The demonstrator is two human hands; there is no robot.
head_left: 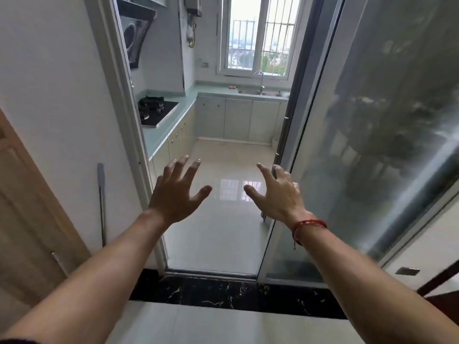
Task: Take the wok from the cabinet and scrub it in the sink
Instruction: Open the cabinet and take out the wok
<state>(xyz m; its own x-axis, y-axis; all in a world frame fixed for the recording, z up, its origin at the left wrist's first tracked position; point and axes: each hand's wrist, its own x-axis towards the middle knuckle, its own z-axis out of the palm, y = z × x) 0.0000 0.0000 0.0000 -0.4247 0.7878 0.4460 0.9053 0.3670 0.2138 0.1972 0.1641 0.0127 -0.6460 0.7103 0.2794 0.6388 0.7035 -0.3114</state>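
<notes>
Both bare forearms are extended forward, palms down: the left hand is held with fingers spread and straight, the right hand likewise splayed, nothing gripped, a red string bracelet worn at the right wrist.

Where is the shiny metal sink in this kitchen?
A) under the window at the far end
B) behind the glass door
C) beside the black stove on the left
A: the shiny metal sink sits in the pale green counter right below the barred window, far from the black gas stove.
</notes>
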